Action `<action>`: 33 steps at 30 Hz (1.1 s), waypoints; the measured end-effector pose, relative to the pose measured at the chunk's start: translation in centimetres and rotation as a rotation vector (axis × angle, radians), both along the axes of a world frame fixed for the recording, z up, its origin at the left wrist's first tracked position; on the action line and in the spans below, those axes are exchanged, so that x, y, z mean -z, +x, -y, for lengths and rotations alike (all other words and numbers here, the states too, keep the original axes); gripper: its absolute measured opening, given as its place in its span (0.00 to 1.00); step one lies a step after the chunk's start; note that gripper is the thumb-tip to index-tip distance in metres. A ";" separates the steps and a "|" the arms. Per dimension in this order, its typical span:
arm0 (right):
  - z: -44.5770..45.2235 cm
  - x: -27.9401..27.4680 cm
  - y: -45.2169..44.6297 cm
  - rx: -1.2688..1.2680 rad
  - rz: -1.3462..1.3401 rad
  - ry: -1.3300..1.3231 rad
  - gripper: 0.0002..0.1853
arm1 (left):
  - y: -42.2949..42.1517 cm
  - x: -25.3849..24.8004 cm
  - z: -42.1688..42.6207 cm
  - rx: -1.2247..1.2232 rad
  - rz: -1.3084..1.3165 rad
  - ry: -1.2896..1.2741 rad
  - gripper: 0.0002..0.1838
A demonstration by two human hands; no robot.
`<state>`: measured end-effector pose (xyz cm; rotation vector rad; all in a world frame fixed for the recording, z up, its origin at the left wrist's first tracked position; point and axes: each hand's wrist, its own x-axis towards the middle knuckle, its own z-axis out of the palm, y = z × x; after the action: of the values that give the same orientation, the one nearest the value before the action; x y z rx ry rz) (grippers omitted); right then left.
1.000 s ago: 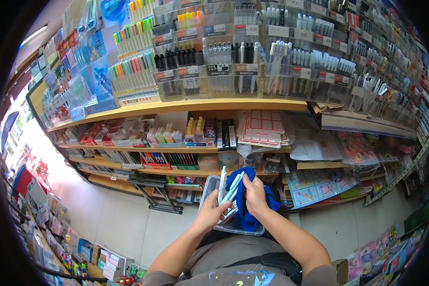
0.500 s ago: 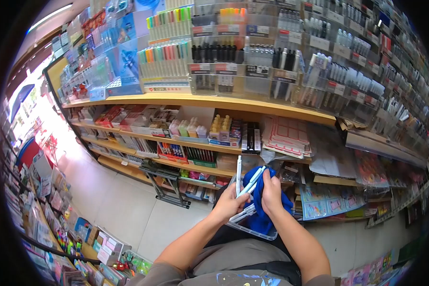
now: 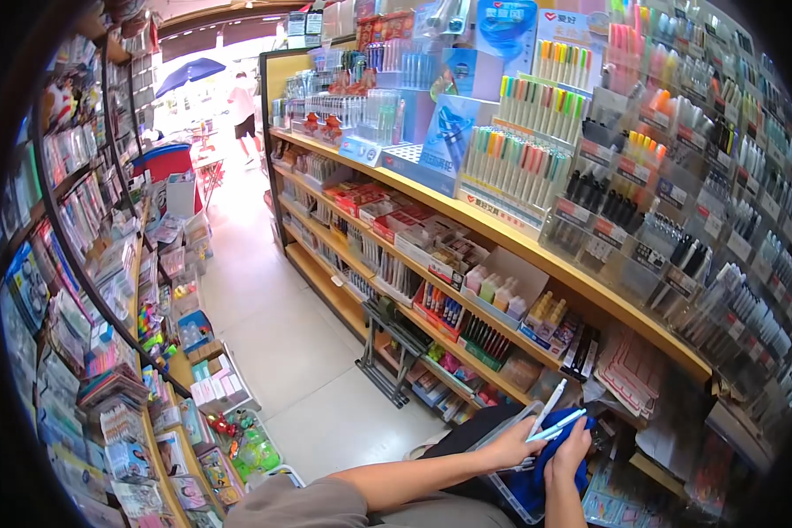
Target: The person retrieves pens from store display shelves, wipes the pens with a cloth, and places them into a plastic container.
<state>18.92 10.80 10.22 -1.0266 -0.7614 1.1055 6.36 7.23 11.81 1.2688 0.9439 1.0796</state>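
Low at the right of the head view, my left hand (image 3: 512, 445) is closed around a white pen (image 3: 551, 399) that points up. A pale blue pen (image 3: 558, 426) slants across from its fingers toward the other hand. My right hand (image 3: 572, 451) grips a bunched blue cloth (image 3: 547, 457), its fingers pressed near the far end of the pale blue pen. Beneath both hands a clear plastic box (image 3: 508, 502) rests on my lap; my hands and the cloth hide most of its inside.
A wooden shelf unit (image 3: 414, 198) loaded with pen displays runs along the right. A folded dark metal stand (image 3: 387, 352) leans by its lower shelves. Left of the tiled aisle (image 3: 264, 299), racks (image 3: 106, 290) hold packaged goods. A person (image 3: 243, 110) stands by the bright doorway.
The camera has turned left, so my hands now appear farther right and the aisle and doorway show more. Both hands keep their hold on the pens and cloth.
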 end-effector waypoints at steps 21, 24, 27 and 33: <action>1.9 -0.3 1.9 -0.206 -0.122 0.104 0.12 | 0.2 2.2 0.4 -0.085 0.018 0.026 0.12; 3.1 -1.0 0.5 -0.265 -0.046 0.158 0.21 | -0.9 1.1 0.1 -0.004 0.102 -0.175 0.08; 2.9 -3.2 0.9 -0.251 -0.020 0.143 0.19 | -1.6 -1.7 0.8 0.090 0.245 -0.276 0.07; 1.2 -3.6 2.1 -0.163 -0.233 0.125 0.09 | -1.7 -2.2 0.7 0.272 0.471 -0.421 0.07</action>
<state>21.05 9.59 13.81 -0.7252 -0.7249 1.2760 4.70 6.53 14.01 0.7244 0.5764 0.8536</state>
